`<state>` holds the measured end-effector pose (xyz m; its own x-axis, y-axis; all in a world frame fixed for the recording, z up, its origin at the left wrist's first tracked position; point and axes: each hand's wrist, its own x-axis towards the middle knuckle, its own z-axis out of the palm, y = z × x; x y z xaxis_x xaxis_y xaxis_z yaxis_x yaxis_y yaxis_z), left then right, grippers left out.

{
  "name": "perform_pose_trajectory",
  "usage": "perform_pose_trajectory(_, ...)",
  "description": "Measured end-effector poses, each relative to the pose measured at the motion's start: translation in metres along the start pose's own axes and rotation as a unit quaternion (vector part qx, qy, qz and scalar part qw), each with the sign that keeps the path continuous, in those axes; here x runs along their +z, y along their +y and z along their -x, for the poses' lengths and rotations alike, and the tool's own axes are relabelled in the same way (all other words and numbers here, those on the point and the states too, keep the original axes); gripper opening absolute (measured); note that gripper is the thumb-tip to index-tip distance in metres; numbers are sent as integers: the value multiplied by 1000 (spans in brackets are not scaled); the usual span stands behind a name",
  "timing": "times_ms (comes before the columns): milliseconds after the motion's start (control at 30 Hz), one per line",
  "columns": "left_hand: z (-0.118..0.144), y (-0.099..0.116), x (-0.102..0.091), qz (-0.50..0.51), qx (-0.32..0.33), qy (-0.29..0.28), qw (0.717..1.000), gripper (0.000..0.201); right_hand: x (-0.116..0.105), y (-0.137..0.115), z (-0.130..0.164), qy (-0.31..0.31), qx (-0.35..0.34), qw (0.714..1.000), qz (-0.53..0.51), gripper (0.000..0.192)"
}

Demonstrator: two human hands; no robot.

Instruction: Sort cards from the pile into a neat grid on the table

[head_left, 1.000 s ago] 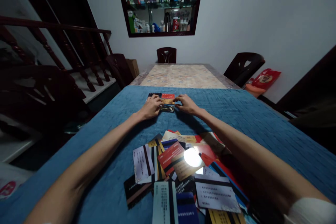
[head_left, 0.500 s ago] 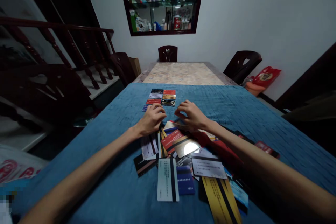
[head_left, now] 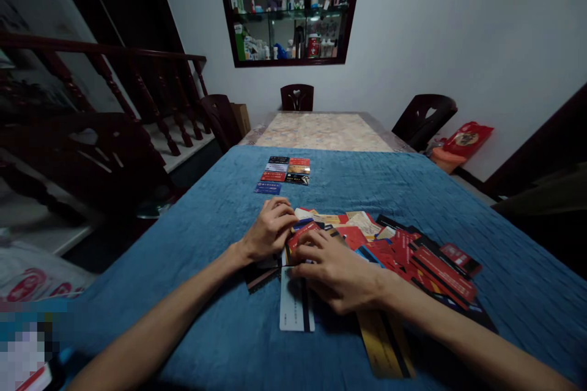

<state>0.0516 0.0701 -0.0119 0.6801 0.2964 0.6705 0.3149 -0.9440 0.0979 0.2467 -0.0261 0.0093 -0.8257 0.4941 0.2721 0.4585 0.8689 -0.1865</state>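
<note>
Seven cards (head_left: 275, 176) lie aligned at twelve o'clock; the magnetic-stripe card heap (head_left: 401, 253) spreads toward three, unaligned. Left hand (head_left: 270, 229), right hand (head_left: 337, 272) curl, fingers slightly parted, grip hidden.

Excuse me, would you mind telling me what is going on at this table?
A person's left hand and right hand are over a loose pile of cards on a blue cloth. Whether either grips a card is hidden. Beyond them, seven cards lie in two columns, four left and three right.
</note>
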Motion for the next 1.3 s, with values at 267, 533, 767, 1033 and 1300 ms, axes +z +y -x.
perform_pose_trajectory(267,4,8,-8,1,6,11,1000,21,-2,-7,3,-71,-21,997,-21,59)
perform_pose_trajectory(533,7,12,-4,0,-5,-31,1000,22,1,-4,6,-84,-13,996,-16,58)
perform_pose_trajectory(767,8,12,-3,7,-3,-35,999,22,5,-4,7,-42,-17,999,-13,33)
perform_pose_trajectory(1033,6,15,-4,43,-19,-20,999,22,19,2,9,55,-56,996,46,19)
perform_pose_trajectory(1300,3,15,-5,97,-30,29,994,20,21,5,9,245,-39,962,114,15)
